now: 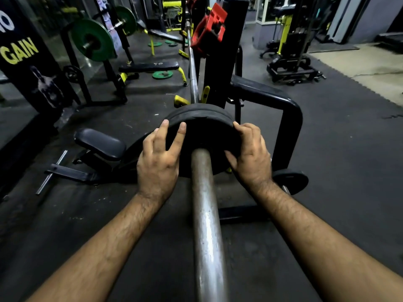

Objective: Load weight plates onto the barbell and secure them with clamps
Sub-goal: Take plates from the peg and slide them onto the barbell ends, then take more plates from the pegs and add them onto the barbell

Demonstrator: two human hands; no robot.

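Observation:
A black rubber weight plate (202,129) sits on the steel barbell sleeve (206,214), which runs from the bottom of the view away from me. My left hand (159,158) presses flat against the plate's left face, fingers spread over the rim. My right hand (250,153) grips the plate's right edge, thumb on the face. A second black plate appears to sit just behind the first. The thin bar shaft (193,68) continues beyond on the black rack (220,62). No clamp is visible on the sleeve.
A red fitting (209,31) hangs on the rack upright. A small black plate (291,180) rests low on the right. A black padded seat (100,144) and a loose steel rod (51,173) lie at left. Green plates (92,40) load another bar behind.

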